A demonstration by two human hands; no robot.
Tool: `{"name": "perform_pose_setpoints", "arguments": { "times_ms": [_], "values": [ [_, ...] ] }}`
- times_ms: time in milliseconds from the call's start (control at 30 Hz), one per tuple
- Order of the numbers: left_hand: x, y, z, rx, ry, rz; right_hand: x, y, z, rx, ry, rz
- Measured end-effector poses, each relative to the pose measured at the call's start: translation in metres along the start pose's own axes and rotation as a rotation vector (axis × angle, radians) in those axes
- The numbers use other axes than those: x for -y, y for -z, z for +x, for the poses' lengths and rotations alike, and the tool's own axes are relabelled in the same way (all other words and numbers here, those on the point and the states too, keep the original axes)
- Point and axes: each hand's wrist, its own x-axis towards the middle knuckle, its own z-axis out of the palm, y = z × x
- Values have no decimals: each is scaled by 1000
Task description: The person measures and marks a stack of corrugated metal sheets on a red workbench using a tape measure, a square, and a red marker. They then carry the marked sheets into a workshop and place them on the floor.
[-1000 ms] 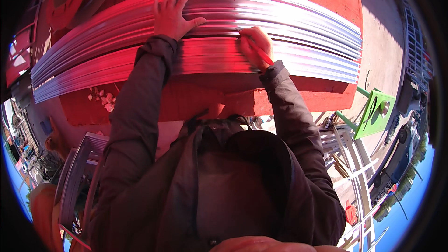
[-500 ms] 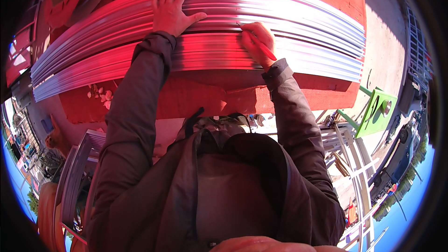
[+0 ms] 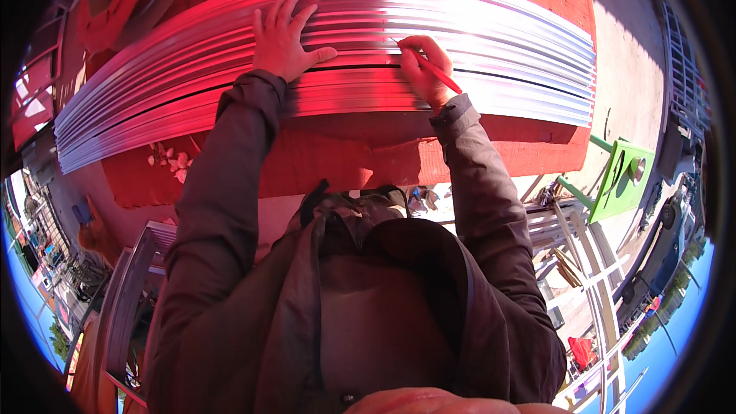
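Observation:
Long silvery metal profiles [image 3: 491, 38] lie side by side across a red-covered table [image 3: 345, 153], their grooves running left to right. My left hand [image 3: 284, 40] rests flat on them left of the middle, fingers spread and thumb pointing right. To its right, my right hand [image 3: 426, 69] grips a slim red pencil [image 3: 438, 73], with its tip at the profiles near the edge between shade and bright sun. A narrow dark gap runs between the nearer profiles and the farther ones.
A large curved ring-like object [image 3: 138, 0] stands at the far left. Small pale pinkish pieces [image 3: 170, 159] lie by the table's near left edge. A green plate on a stand [image 3: 622, 180] is at the right. White frames [image 3: 586, 261] stand at the lower right.
My left hand has shifted slightly nearer, still flat on the profiles. Farther profiles now sit closer to the nearer ones at the left ends. The pencil stays in my right hand, its angle slightly changed.

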Motion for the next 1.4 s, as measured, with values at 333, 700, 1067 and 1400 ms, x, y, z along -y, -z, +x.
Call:
{"name": "perform_pose_setpoints", "arguments": {
  "times_ms": [333, 700, 1067, 1400],
  "values": [
    [5, -2, 11, -26, -27, -16, 12, -8, -37, 21, 21, -9],
    [6, -6, 10, -25, -26, 7, 14, -7, -32, 15, 166, -145],
    [5, -3, 10, -2, -15, 11, 15, -6, -30, 25, 228, -262],
    [5, 0, 7, -11, -17, -1, 13, -6, -32, -43, 172, -89]
  ]
}}
